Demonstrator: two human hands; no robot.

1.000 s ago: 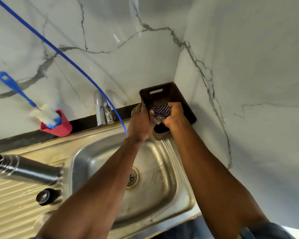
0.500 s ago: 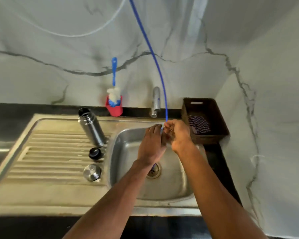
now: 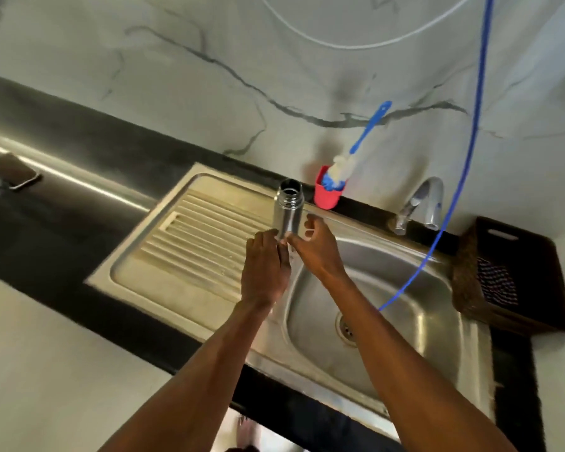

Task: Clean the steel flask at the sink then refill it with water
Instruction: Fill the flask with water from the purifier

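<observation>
The steel flask (image 3: pixel 289 208) stands upright and uncapped on the ribbed drainboard (image 3: pixel 190 246), at the left edge of the sink basin (image 3: pixel 385 256). My left hand (image 3: pixel 265 272) reaches in low, its straight fingers touching the flask's base from the left. My right hand (image 3: pixel 315 247) is at the flask's lower right, fingers loosely curled and thumb raised, with a gap to the steel. The flask's caps are hidden under my hands and forearms.
A blue-handled bottle brush (image 3: pixel 366 135) leans in a red cup (image 3: pixel 326 199) behind the flask. The tap (image 3: pixel 428 203) stands at the basin's back; a blue hose (image 3: pixel 463 177) hangs into the basin. A brown basket (image 3: pixel 519 246) with a checked cloth (image 3: pixel 496 283) sits at right. A phone (image 3: pixel 17 172) lies far left.
Both hands left the cloth in the basket, came together over the basin, then moved left to the flask. The view swung left.
</observation>
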